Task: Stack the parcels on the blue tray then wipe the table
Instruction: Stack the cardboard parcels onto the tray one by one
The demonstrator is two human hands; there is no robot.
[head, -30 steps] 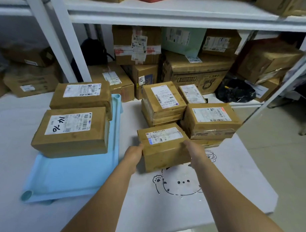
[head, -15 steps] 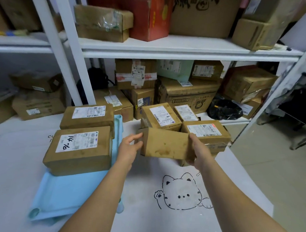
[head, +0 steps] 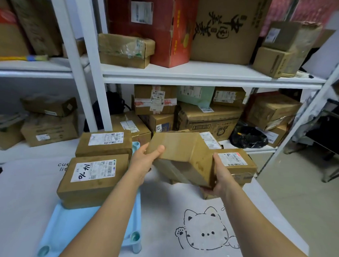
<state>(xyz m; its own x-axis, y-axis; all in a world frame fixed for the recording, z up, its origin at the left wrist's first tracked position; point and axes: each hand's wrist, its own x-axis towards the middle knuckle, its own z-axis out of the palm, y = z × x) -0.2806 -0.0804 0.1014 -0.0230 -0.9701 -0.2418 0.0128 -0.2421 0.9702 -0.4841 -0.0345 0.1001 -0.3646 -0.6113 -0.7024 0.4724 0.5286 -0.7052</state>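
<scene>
**Parcel held above the table beside the loaded tray**

A plain brown cardboard parcel is held tilted in the air between both hands, clear of the white table cover printed with a cat drawing. The left hand is curled round the parcel's left end, with the thumb laid on the upper face. The right hand is wrapped about the lower right corner, its fingers hidden beneath the box. A light blue plastic tray is seen at the left of the table; two brown cardboard parcels are contained in it, a near one with a white label marked in black handwriting and a far one with a printed label, the two touching front to back. Just behind the right hand a further labelled brown parcel is seen resting on other boxes. Behind the table, white shelving is filled with assorted cardboard cartons, a red carton, and a black plastic bag.
</scene>
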